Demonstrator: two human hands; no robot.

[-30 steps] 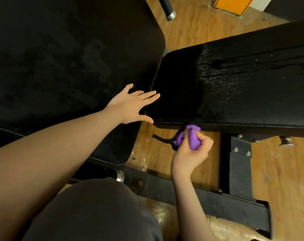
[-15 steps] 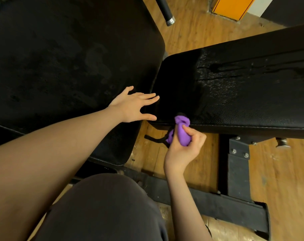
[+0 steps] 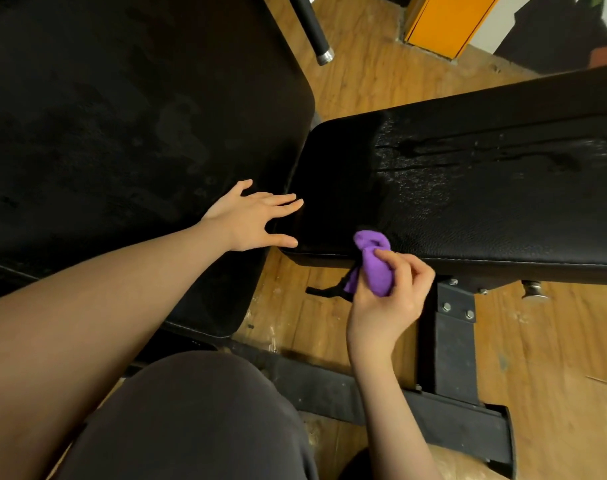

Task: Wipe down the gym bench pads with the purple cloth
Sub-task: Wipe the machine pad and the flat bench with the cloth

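Two black bench pads meet in the middle of the view. The large left pad [image 3: 122, 133] looks dull with faint marks. The right pad [image 3: 485, 188] shines with wet streaks. My left hand [image 3: 253, 218] lies flat with spread fingers on the left pad, its fingertips at the gap between the pads. My right hand [image 3: 388, 299] grips the bunched purple cloth [image 3: 373, 263] and presses its top against the right pad's near front edge, close to the corner.
A black steel frame [image 3: 454, 344] with bolts carries the right pad above the wooden floor [image 3: 555, 358]. A small black lever [image 3: 324, 291] pokes out under the pad. A bar end [image 3: 316, 32] and an orange panel [image 3: 444, 22] lie beyond. My dark-clad knee [image 3: 191, 420] fills the bottom.
My right hand with the cloth has slid left along the right pad's front edge and slightly up onto it. My left hand has stayed in place on the left pad.
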